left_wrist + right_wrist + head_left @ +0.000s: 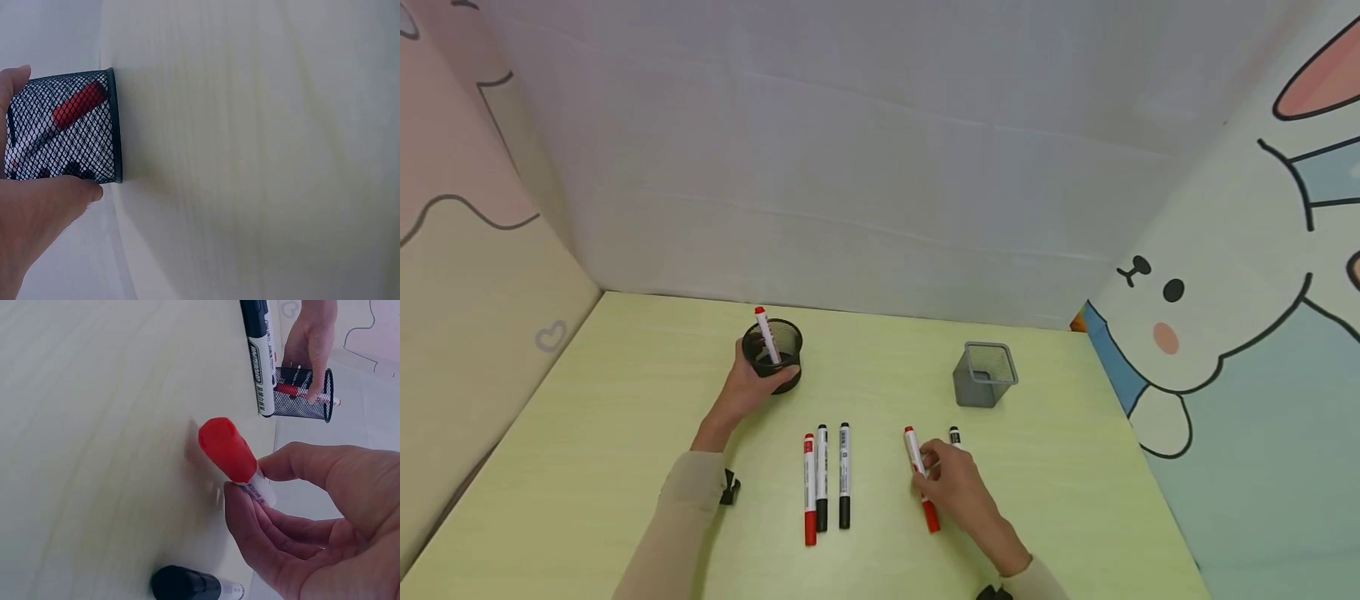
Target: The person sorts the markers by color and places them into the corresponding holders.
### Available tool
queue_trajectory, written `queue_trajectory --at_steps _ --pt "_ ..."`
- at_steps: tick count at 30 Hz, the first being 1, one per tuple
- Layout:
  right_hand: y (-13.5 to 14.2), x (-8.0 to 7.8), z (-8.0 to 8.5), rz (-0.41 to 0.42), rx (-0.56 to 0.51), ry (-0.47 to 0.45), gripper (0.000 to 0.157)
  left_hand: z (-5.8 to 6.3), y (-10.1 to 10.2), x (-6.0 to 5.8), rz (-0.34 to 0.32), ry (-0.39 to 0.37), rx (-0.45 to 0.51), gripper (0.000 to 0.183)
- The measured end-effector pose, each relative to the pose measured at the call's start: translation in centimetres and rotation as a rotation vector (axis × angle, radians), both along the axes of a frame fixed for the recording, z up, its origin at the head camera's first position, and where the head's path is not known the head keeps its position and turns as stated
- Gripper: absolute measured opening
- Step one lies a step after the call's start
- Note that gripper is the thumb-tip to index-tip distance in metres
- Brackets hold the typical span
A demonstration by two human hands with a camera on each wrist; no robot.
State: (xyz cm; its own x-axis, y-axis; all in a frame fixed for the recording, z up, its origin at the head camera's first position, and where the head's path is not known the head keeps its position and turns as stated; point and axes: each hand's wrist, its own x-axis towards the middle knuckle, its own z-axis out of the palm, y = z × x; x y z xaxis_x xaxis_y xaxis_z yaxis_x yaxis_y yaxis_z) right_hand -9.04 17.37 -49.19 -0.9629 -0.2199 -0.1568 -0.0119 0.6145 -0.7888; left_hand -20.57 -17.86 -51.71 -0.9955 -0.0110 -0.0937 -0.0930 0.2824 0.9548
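Observation:
My left hand (752,389) grips a round black mesh pen cup (787,337) at the table's back left. A red-capped whiteboard marker (766,333) leans inside it, its red cap seen through the mesh in the left wrist view. My right hand (953,483) pinches a second red marker (913,450) between thumb and fingers; in the right wrist view its red cap (228,449) points away from the palm. A black marker (955,435) lies beside that hand, mostly hidden by it in the head view.
Between the hands lie a red marker (809,483) and two black markers, one close beside it (822,467) and one slightly apart (845,462). A square grey mesh pen cup (976,392) stands at the back right. A white wall (850,167) closes off the table's far edge.

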Motion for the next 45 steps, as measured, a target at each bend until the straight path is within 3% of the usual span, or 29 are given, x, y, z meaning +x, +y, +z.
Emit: queue_trajectory --at_steps 11,23,45 --pt "-0.1 -0.3 0.7 -0.063 -0.022 0.062 0.029 -0.1 0.3 -0.1 -0.01 0.009 0.004 0.1" --pt "-0.1 -1.7 1.5 -0.137 -0.057 0.195 0.029 -0.1 0.6 -0.2 -0.008 0.009 0.03 0.099" --pt "-2.3 -4.1 3.0 -0.199 -0.192 0.244 0.032 0.1 0.1 0.2 -0.009 0.008 0.014 0.099"
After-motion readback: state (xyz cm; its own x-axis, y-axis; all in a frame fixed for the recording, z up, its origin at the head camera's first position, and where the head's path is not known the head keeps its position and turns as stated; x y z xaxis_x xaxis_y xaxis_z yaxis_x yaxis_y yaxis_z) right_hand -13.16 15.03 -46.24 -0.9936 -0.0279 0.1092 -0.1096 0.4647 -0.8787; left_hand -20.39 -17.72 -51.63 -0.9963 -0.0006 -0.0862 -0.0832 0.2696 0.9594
